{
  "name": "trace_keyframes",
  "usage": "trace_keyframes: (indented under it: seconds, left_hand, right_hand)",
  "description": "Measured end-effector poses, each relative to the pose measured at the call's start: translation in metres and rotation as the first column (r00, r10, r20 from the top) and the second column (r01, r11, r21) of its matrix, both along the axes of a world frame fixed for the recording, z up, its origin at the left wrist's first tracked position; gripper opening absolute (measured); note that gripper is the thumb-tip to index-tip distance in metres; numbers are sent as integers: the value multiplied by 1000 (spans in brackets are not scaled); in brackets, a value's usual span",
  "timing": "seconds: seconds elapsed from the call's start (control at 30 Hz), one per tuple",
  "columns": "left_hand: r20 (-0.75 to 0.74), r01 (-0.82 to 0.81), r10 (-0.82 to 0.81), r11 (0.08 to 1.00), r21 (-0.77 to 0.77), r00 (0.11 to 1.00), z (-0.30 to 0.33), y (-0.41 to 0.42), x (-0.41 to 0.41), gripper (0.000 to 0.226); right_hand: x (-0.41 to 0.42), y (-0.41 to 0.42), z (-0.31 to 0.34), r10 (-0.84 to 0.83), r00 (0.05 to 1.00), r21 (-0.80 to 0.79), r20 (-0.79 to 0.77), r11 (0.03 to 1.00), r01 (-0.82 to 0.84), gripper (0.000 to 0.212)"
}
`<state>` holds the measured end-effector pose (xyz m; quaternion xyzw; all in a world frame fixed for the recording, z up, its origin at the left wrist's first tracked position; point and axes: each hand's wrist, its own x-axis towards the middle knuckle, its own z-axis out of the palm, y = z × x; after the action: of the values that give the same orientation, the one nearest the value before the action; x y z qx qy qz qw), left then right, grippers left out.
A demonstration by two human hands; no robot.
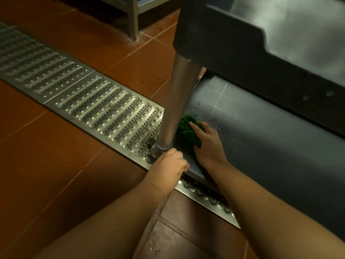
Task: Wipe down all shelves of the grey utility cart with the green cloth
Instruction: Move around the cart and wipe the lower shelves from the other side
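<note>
The grey utility cart's bottom shelf (pixel 261 139) lies low over the floor, with water drops near its left corner. A crumpled green cloth (pixel 186 130) sits on that corner beside the cart's metal post (pixel 177 101). My right hand (pixel 207 144) presses the cloth onto the shelf with fairly straight fingers. My left hand (pixel 170 165) grips the corner rim of the bottom shelf just below the post's base. The upper shelf (pixel 280 34) overhangs at the top right and hides the far part of the bottom shelf.
A perforated steel drain grate (pixel 84 94) runs diagonally across the red-brown tiled floor (pixel 46 165) and passes under the cart. A caster (pixel 151 150) shows at the post's base. A metal rack leg (pixel 133 17) stands at the top.
</note>
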<state>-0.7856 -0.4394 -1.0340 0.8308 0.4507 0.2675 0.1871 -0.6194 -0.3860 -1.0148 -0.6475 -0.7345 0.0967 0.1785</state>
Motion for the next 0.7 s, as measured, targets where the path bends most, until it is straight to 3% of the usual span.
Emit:
trace_keyframes:
  seconds: [0.17, 0.33, 0.53, 0.6, 0.7]
  left_hand:
    - [-35, -23, 24, 999, 25, 999, -5, 5, 1, 7]
    - [-104, -114, 104, 988, -104, 989, 13, 4, 13, 8]
    - [-246, -214, 145, 933, -288, 959, 54, 10, 75, 38]
    - [-351, -238, 103, 901, -364, 930, 49, 5, 98, 43]
    - [-572, -289, 54, 899, -329, 818, 38, -3, 116, 51]
  right_hand:
    - [-2, -3, 2, -44, 990, -27, 134, 998, 48, 75]
    - [31, -15, 1, -230, 972, -42, 47, 972, 232, 72]
    - [46, -21, 3, -199, 980, -72, 33, 977, 201, 66]
    - [58, -25, 4, -173, 983, -57, 56, 983, 177, 64]
    - [95, -36, 3, -215, 974, -11, 71, 976, 217, 62]
